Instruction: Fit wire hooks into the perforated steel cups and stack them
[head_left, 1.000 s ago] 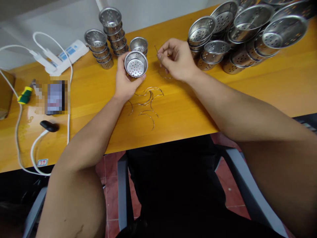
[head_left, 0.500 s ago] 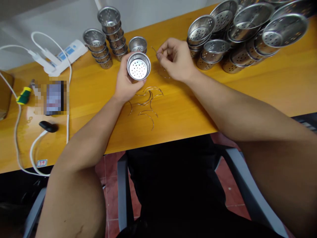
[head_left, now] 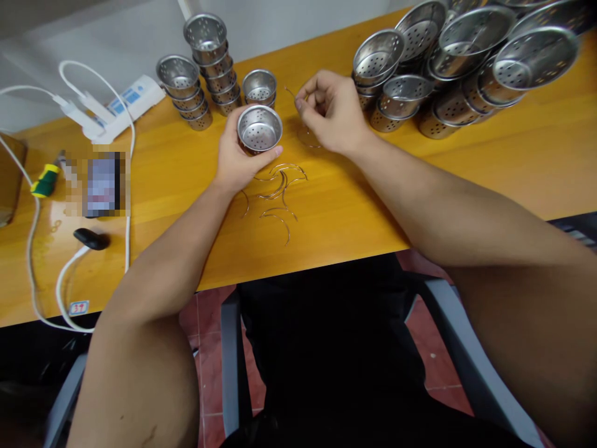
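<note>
My left hand (head_left: 237, 152) is wrapped round a perforated metal cup (head_left: 260, 129), its mouth facing up and toward me. Between the thumb and fingers of my right hand (head_left: 329, 112) is a thin curved wire (head_left: 290, 93), one end sticking out to the left. The two hands are apart, and the wire does not touch the cup. Below them on the table lie several loose curved wires (head_left: 282, 183). Another wire loop (head_left: 308, 140) lies under my right hand, partly hidden by it.
Stacks of perforated cups stand behind my left hand (head_left: 205, 37) and a larger cluster of cups (head_left: 405, 93) at the right. A power strip (head_left: 125, 109), white cables, a green-yellow screwdriver (head_left: 45, 180), a blurred-out phone (head_left: 103, 183) and a black plug-like object (head_left: 91, 238) lie left on the wooden table (head_left: 163, 186).
The cup in my left hand has tipped, so its inner wall shows more and its bottom less. My left thumb has shifted slightly to the right. The right hand stays in place.
</note>
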`<state>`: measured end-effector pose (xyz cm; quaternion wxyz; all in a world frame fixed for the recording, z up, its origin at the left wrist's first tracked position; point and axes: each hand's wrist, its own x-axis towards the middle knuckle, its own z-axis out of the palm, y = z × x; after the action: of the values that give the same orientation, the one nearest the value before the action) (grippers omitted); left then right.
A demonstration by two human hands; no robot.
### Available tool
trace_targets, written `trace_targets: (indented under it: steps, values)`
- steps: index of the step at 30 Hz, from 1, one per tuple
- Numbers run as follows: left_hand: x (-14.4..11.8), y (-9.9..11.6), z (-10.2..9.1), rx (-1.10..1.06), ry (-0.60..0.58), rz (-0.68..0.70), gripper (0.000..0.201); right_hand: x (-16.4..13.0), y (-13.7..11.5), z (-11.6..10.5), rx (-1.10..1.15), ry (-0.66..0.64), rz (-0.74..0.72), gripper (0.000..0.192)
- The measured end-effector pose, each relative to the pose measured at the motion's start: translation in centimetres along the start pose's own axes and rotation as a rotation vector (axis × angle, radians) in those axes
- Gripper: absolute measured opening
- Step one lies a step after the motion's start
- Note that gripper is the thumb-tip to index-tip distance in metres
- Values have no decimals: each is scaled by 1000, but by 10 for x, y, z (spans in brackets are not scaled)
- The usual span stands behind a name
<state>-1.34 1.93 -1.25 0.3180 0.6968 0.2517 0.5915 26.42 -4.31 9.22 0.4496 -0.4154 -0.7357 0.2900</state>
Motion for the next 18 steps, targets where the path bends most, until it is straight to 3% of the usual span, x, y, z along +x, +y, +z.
trace_targets:
  steps: [5,9,18]
  values:
    - [-1,14,-2,88,64,46,90,0,2,0,-51,4,-5,56]
    - [-2,13,0,153,72,18,83,1,9,2,-33,9,-28,62]
    - [-2,18,12,217,94,-42,96,10,34,10,55,80,-186,51]
